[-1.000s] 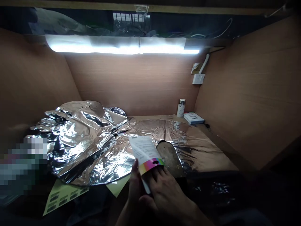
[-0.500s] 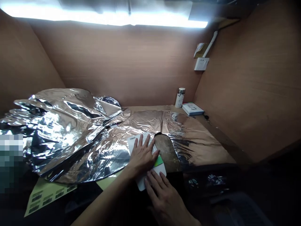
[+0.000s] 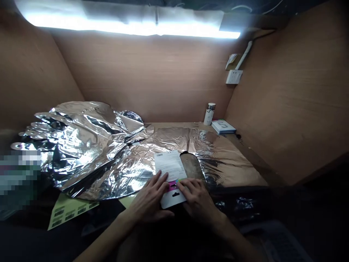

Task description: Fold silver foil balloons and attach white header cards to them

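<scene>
A white printed card [image 3: 170,167] with a rainbow band and a hang-hole tab lies flat on the foil at the near middle of the desk. My left hand [image 3: 148,200] rests on the card's left lower edge, fingers stretched flat and pressing down. My right hand [image 3: 197,200] touches the card's right lower edge, fingertips bent onto the coloured band. A dark rounded flat piece [image 3: 194,167] lies just right of the card, partly under foil.
Crumpled silver foil balloons [image 3: 81,142] are piled at the left, and a flat copper-toned foil sheet [image 3: 218,156] spreads to the right. A white bottle [image 3: 209,114] and a small box [image 3: 223,126] stand at the back right. Yellow-green label sheets [image 3: 68,211] lie near left. Wooden walls enclose the desk.
The card, held tilted up a second ago, now lies flat on the foil. My left hand slid from the card's top down to its lower left edge; my right hand moved up to its right edge.
</scene>
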{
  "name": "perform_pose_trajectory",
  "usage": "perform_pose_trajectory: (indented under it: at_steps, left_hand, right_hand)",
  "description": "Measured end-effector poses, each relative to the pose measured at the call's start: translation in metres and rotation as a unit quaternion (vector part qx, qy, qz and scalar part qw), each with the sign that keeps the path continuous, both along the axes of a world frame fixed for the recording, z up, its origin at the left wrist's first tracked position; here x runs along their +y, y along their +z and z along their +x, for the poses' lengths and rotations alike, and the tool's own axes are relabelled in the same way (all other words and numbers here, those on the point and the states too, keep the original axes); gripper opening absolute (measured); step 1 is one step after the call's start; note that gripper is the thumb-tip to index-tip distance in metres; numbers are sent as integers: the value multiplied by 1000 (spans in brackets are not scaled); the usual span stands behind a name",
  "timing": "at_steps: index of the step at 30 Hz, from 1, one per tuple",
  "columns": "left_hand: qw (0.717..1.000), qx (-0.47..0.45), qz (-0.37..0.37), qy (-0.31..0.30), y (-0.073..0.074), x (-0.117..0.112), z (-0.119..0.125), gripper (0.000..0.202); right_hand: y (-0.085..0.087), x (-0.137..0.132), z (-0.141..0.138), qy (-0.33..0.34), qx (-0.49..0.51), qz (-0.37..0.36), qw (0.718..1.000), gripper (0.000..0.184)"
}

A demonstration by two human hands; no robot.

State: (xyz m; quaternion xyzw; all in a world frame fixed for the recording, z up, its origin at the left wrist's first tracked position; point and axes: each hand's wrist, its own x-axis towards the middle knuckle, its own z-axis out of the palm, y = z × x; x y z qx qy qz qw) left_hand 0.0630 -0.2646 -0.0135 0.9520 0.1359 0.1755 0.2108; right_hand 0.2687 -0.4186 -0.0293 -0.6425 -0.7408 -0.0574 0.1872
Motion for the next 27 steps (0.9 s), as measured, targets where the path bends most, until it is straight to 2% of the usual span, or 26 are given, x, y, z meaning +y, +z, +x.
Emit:
perform_pose_trajectory:
  at_steps: [2, 5, 7, 8, 9, 11, 13, 15, 20, 22, 24, 27]
  left_hand:
    - [1000, -6, -6, 20, -11, -10, -6, 60]
    - [998, -45, -21, 50, -23, -17, -1, 29]
    - [993, -81, -39, 70, -26, -18, 4, 16]
    - [990, -99, -51, 83, -26, -18, 7, 17]
    - [987, -111, -65, 99, -25, -18, 9, 20]
    - [979, -118, -94, 139, -23, -17, 12, 26]
    - [973, -106, -108, 174, -20, -17, 13, 33]
    - [974, -88, -93, 186, -16, -15, 15, 35]
    - [986, -41, -25, 160, -10, -7, 17, 29]
    - [987, -37, -2, 157, -10, -5, 18, 27]
    - [985, -41, 23, 168, -12, -5, 20, 21]
    - [979, -23, 50, 196, -12, -8, 23, 10]
  right_hand:
    - [11, 2, -2, -14, 15, -26, 999, 58]
    - [24, 8, 0, -21, 42, -45, 998, 54]
    - [26, 14, 5, -12, 83, -46, 995, 34]
    - [26, 18, 8, -13, 115, -46, 992, 19]
    - [25, 21, 9, -22, 152, -45, 987, 14]
    - [22, 27, 10, -70, 218, -32, 973, 18]
    - [19, 31, 8, -123, 238, -14, 963, 9]
    - [18, 33, 5, -148, 226, -11, 963, 5]
    - [24, 39, 5, -154, 211, -79, 962, 8]
    - [24, 42, 6, -159, 205, -85, 962, 7]
    - [21, 44, 3, -178, 185, -60, 965, 8]
    - [11, 41, -7, -204, 115, 33, 972, 16]
